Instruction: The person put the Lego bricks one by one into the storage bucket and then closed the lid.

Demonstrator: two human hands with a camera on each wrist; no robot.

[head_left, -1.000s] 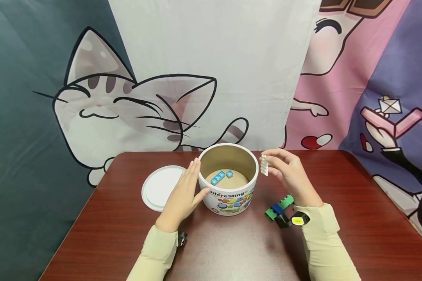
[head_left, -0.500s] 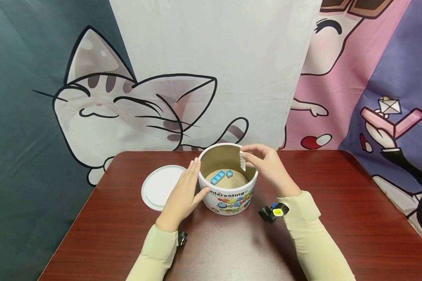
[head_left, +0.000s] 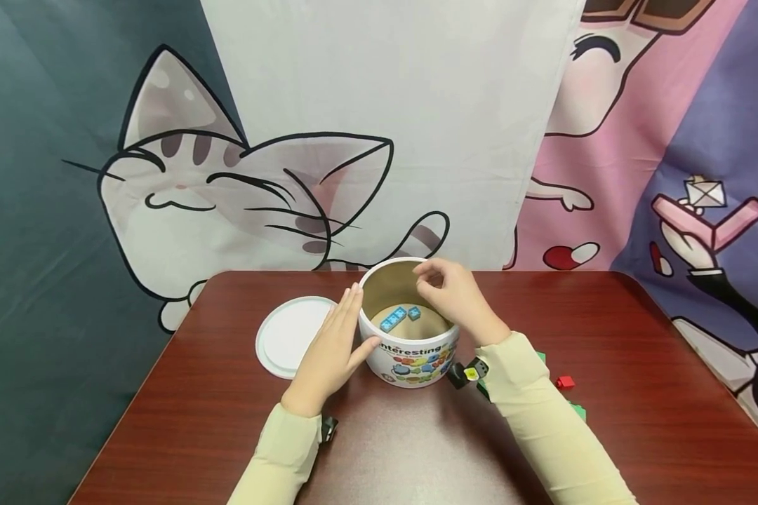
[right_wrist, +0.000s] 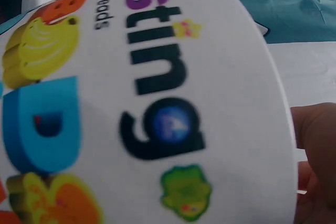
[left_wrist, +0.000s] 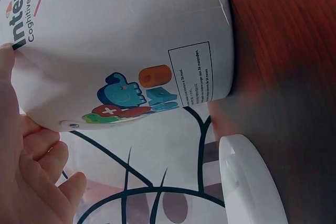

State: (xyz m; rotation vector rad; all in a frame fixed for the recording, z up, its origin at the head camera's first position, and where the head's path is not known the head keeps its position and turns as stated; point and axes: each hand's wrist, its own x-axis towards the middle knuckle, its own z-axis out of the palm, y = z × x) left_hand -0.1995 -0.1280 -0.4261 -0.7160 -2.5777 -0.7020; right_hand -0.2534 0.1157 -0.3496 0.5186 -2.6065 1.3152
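Observation:
A white bucket (head_left: 410, 365) with coloured pictures stands on the table; light-blue toy bricks (head_left: 394, 320) lie on its floor. My left hand (head_left: 330, 351) rests against the bucket's left side with its fingers fairly straight; in the left wrist view some fingers (left_wrist: 47, 156) bend past the rim. Over the bucket's right rim reaches my right hand (head_left: 457, 298), fingers bent inside the opening, thumb and forefinger forming a loop. No white brick shows at those fingertips, and the hand covers part of the interior. The bucket wall partly hides the right hand (right_wrist: 317, 150) in the right wrist view.
A white round lid (head_left: 293, 338) lies left of the bucket. Beside the right forearm are a red brick (head_left: 565, 382) and green bricks (head_left: 579, 411), partly covered by the sleeve. A printed cloth (head_left: 328, 84) hangs behind the brown table (head_left: 183, 421).
My right hand has moved left from beside the bucket to over its opening. The white studded brick it pinched earlier is out of sight. The left hand stays against the bucket.

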